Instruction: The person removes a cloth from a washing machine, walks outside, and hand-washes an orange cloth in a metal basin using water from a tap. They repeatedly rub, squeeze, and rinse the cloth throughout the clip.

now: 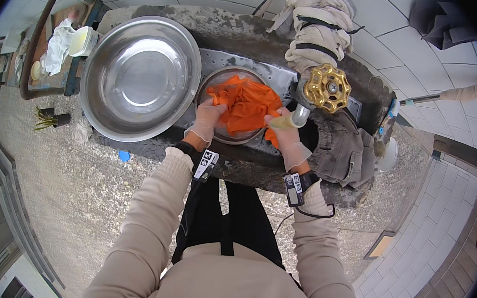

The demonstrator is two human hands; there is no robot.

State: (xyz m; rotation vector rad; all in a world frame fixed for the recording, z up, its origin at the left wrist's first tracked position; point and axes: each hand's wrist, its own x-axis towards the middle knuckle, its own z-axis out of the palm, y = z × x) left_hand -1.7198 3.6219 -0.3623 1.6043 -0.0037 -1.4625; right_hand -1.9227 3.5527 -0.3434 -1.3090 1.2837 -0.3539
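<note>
Head view: my gloved left hand (209, 116) and right hand (286, 133) each grip the crumpled bright-orange cloth (248, 106), bunched in the small round metal basin (213, 80). Work on it looks unfinished; whether the grey fabric garment (341, 153) at right is done, I cannot tell.

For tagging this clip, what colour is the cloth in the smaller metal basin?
The cloth is bright orange, seen best in the head view.
</note>
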